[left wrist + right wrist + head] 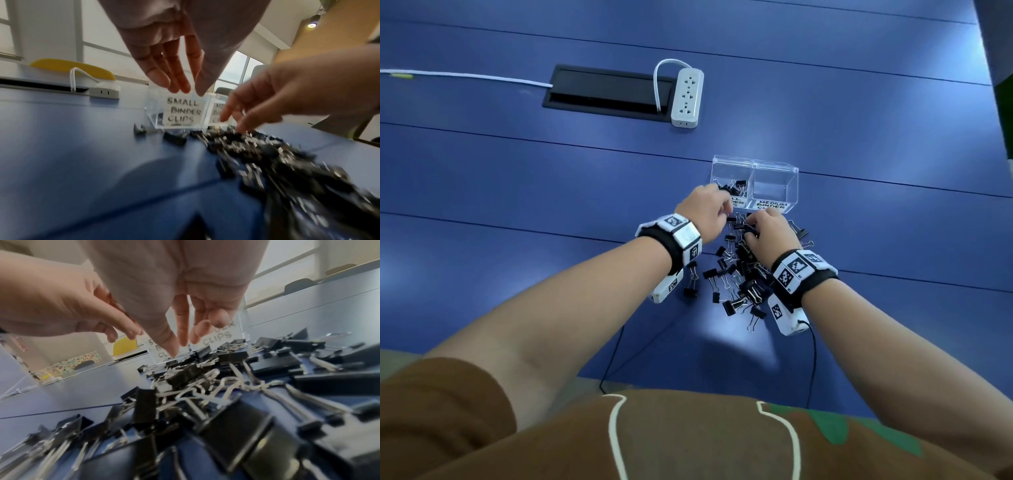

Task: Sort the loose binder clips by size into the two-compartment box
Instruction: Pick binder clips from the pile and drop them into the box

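Note:
A clear two-compartment box [774, 169] stands on the blue table. Its left compartment [182, 112], labelled SMALL BINDER CLIPS, holds a few small black clips [734, 187]. The right one [774, 192], labelled MEDIUM, shows no clips. A pile of loose black binder clips [739, 274] of mixed sizes lies in front of the box. My left hand [188, 91] hovers at the small compartment's front with straight fingers and holds nothing. My right hand [179, 347] points its fingers down at the far end of the pile [195, 378], with nothing pinched between them.
A white power strip [687, 97] lies beside a black cable hatch [606, 92] at the far middle of the table. A white cable [465, 76] runs left from the hatch. Thin black wires [813, 359] trail from my wrists over the table's near edge.

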